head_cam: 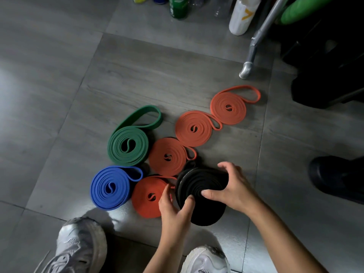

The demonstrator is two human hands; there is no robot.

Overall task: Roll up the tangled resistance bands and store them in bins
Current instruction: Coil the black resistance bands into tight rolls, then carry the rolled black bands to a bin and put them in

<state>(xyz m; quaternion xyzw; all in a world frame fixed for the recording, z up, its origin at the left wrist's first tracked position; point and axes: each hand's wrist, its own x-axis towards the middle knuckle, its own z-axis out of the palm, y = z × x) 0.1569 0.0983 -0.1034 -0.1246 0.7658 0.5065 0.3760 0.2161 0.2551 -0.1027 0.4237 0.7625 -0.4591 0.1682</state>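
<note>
Several rolled resistance bands lie on the grey floor. A black coil (199,186) is held just above the floor by both hands. My left hand (175,209) grips its near left edge, thumb on top. My right hand (230,186) curls round its right side, thumb pressing near the centre. Around it lie a blue coil (112,188), a green coil (128,144) with a loose loop, and several orange coils: one (149,196) partly under my left hand, another (169,156), a third (194,129) and the farthest (228,108).
Bottles (243,14) and a green can (178,6) stand at the back. A metal frame leg (246,69) and dark equipment (325,56) stand at the right, with a black shoe (334,176). My two white sneakers (78,247) are at the bottom. No bin is in view.
</note>
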